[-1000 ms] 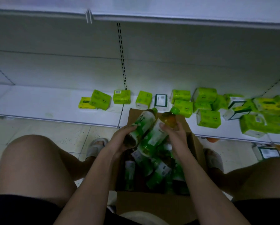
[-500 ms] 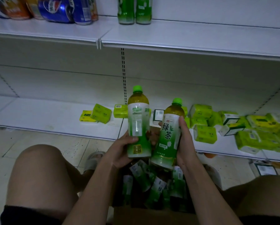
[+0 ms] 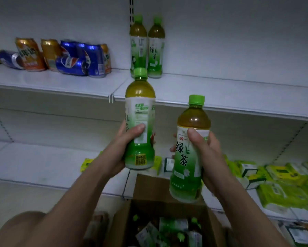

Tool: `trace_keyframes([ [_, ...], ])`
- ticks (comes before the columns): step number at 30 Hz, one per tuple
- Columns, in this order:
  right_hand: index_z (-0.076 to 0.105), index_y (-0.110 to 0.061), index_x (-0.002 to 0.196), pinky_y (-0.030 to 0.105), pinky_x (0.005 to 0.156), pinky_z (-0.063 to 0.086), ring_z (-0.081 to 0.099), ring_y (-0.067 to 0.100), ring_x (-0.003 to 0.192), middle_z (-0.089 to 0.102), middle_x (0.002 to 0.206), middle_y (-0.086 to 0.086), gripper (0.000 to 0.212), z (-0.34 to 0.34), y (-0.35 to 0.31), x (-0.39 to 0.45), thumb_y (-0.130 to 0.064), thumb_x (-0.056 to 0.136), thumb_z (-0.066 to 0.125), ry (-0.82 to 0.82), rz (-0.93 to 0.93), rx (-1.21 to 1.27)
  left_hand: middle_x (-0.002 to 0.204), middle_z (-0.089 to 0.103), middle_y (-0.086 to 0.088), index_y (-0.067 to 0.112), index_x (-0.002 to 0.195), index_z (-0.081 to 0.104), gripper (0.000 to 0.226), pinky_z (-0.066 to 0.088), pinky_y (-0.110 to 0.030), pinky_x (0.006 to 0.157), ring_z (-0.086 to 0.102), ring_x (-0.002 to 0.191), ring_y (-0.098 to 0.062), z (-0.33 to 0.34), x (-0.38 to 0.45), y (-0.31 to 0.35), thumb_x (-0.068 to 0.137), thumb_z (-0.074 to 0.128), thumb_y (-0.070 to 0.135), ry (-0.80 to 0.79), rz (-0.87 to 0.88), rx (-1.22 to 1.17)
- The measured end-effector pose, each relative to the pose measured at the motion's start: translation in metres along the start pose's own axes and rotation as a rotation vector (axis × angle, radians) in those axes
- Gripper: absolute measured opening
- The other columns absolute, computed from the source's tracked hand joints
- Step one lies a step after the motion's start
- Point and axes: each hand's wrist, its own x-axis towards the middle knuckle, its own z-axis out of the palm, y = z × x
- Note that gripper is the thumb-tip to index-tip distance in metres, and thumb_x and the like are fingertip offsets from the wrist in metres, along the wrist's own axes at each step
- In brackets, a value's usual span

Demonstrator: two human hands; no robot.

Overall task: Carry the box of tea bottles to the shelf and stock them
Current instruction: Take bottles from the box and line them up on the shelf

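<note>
Head view: left hand [image 3: 119, 148] wraps fingers round one green tea bottle [image 3: 139, 120], upright, green cap, amber tea at the top, white-green label turned back side out. Right hand [image 3: 208, 157] closes round a second green tea bottle [image 3: 188, 150], slightly tilted, label front with Chinese characters facing the camera. Both are held in the air in front of the upper shelf [image 3: 221, 93]. Two shelved tea bottles [image 3: 147, 49] stand upright side by side at its back; soda cans [image 3: 60, 56] are left of them, some lying down. Open cardboard box [image 3: 149, 189] below the hands holds more tea bottles lying jumbled. Lower shelf [image 3: 24, 166] carries green tissue packs [image 3: 283, 186].
</note>
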Motion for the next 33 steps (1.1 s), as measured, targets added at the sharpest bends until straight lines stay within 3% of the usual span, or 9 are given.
trace_keyframes([
  [3,0.063,-0.036,0.102,0.048,0.083,0.058,0.073,0.024,0.092,0.074,0.101,0.002,0.063,0.008,-0.046,0.03,-0.061,0.048,0.084,0.047,-0.17,-0.067,0.101,0.068,-0.011,0.014,0.128,0.049,0.074,0.057,-0.039,0.076,0.068,0.087,-0.024,0.013,0.032,0.052,0.064,0.083,0.026,0.055,0.178,0.136],
  [5,0.06,-0.034,0.107,0.043,0.084,0.058,0.072,0.015,0.092,0.072,0.1,-0.004,0.059,0.014,-0.076,0.052,-0.05,0.056,0.084,0.087,-0.268,-0.076,0.112,0.067,-0.008,0.02,0.13,0.047,0.062,0.056,-0.04,0.084,0.068,0.098,-0.023,0.022,0.055,0.085,0.075,0.075,0.016,0.107,0.269,0.194],
  [8,0.05,-0.03,0.123,0.035,0.085,0.057,0.069,0.007,0.093,0.068,0.106,-0.009,0.07,0.021,-0.111,0.085,-0.043,0.062,0.082,0.117,-0.35,-0.089,0.12,0.065,-0.003,0.023,0.135,0.039,0.073,0.053,-0.043,0.091,0.065,0.108,-0.023,0.031,0.087,0.12,0.074,0.075,0.006,0.187,0.336,0.273],
  [12,0.041,-0.031,0.129,0.041,0.091,0.055,0.066,0.014,0.101,0.064,0.113,-0.006,0.072,0.022,-0.137,0.125,-0.032,0.07,0.083,0.116,-0.348,-0.11,0.11,0.061,0.001,0.025,0.132,0.036,0.086,0.052,-0.038,0.084,0.061,0.102,-0.02,0.033,0.117,0.131,0.065,0.081,-0.002,0.299,0.338,0.41],
  [15,0.038,-0.03,0.13,0.042,0.091,0.054,0.063,0.015,0.101,0.062,0.113,-0.005,0.074,0.02,-0.146,0.144,-0.031,0.071,0.083,0.097,-0.328,-0.172,0.106,0.059,0.003,0.027,0.125,0.036,0.079,0.048,-0.027,0.073,0.058,0.095,-0.014,0.032,0.131,0.122,0.067,0.081,-0.001,0.319,0.306,0.453],
  [18,0.037,-0.031,0.13,0.044,0.093,0.052,0.061,0.018,0.104,0.059,0.115,-0.004,0.073,0.014,-0.141,0.157,-0.031,0.072,0.082,0.084,-0.311,-0.211,0.116,0.058,-0.002,0.029,0.127,0.035,0.079,0.049,-0.033,0.082,0.057,0.105,-0.021,0.031,0.146,0.111,0.069,0.08,0.001,0.322,0.286,0.438],
  [22,0.039,-0.032,0.129,0.049,0.097,0.05,0.061,0.022,0.108,0.06,0.119,0.0,0.068,0.004,-0.124,0.173,-0.03,0.075,0.08,0.098,-0.243,-0.131,0.117,0.06,0.0,0.032,0.131,0.033,0.082,0.047,-0.042,0.096,0.059,0.104,-0.019,0.03,0.161,0.101,0.07,0.08,0.003,0.311,0.288,0.426],
  [27,0.038,-0.031,0.134,0.038,0.087,0.048,0.058,0.018,0.109,0.058,0.121,-0.002,0.063,-0.004,-0.124,0.179,-0.029,0.082,0.073,0.05,-0.225,-0.149,0.129,0.056,-0.001,0.034,0.137,0.03,0.089,0.045,-0.049,0.102,0.058,0.114,-0.023,0.027,0.175,0.094,0.068,0.083,0.016,0.323,0.273,0.484],
  [33,0.037,-0.026,0.134,0.049,0.103,0.045,0.055,0.024,0.118,0.056,0.127,0.0,0.06,-0.014,-0.123,0.176,-0.03,0.084,0.071,0.02,-0.148,-0.353,0.132,0.054,-0.001,0.026,0.137,0.033,0.08,0.043,-0.049,0.105,0.053,0.12,-0.023,0.028,0.171,0.091,0.073,0.081,0.017,0.31,0.22,0.595],
])
